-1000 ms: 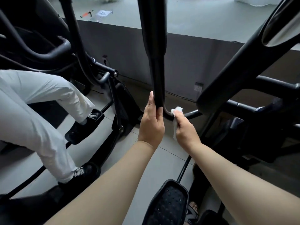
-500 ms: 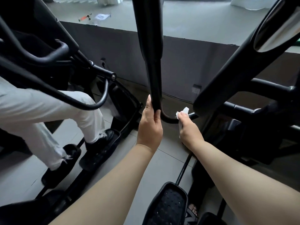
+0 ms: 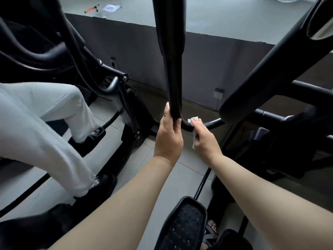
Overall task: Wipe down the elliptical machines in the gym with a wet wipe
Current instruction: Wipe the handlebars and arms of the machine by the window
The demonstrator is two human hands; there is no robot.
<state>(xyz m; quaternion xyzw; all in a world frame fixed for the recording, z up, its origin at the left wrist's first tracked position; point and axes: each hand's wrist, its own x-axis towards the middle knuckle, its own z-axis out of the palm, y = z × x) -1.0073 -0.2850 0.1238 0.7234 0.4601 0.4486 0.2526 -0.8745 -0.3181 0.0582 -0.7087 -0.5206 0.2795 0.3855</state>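
While the left hand (image 3: 168, 139) steadies the black bar (image 3: 173, 83), no label reads

left hand (image 3: 168, 139) gripping bar (image 3: 173, 73), right hand (image 3: 205, 139) pressing wipe (image 3: 193, 120)

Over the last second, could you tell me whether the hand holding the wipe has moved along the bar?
Yes. The right hand with the wet wipe has slid slightly rightward along the curved bar, away from the left hand gripping the upright.
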